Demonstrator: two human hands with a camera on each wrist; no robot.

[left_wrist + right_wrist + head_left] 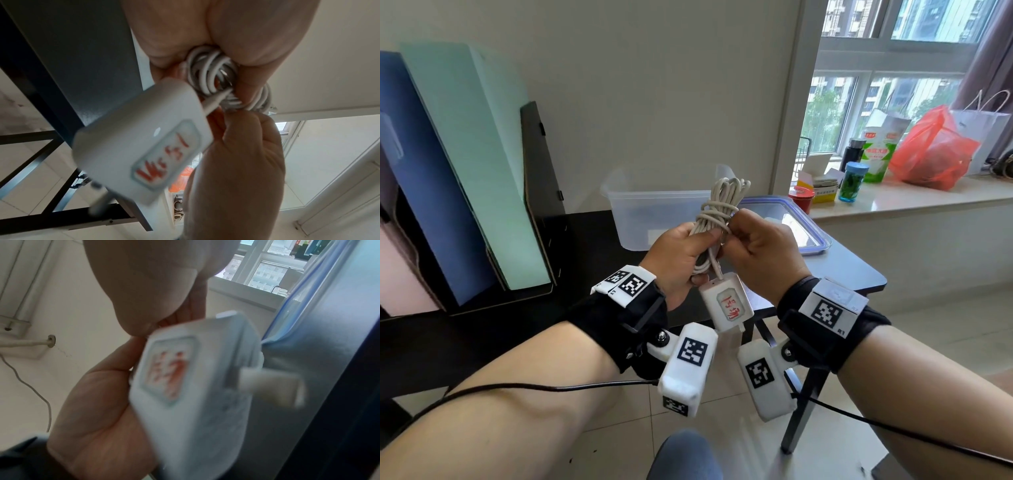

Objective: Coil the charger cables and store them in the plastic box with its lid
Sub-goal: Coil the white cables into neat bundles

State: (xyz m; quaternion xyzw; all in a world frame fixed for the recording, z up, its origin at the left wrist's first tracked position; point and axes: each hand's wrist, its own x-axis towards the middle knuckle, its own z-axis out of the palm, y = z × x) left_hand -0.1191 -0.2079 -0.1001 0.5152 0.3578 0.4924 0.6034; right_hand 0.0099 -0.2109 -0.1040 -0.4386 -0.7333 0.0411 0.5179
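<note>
Item: white charger cable, folded into a long bundle (717, 209) with several turns cinched round its waist; centre of the head view, held in the air in front of the box.
Attached: white rectangular plug adapter with red handwriting on a label (726, 304), hanging free below the bundle on a short lead.
Left hand (681, 260): fingers curled round the lower half of the bundle, thumb across the strands.
Right hand (763, 253): fingertips pinching the wrap at the waist, apparently tucking the cable end.
Receptacle: clear rectangular plastic box (654, 212), open, on the dark table (842, 270) behind the hands.
Closure: clear lid with blue rim (811, 236), lying flat on the table right of the box, touching or just beside it.
Handling note: the step appears to be securing the last turn. Keep the left hand's hold firm so the loops stay gathered; pull the tucked end snug, not hard, at the lead's strain relief; steady the dangling adapter before lowering it into the box.
</note>
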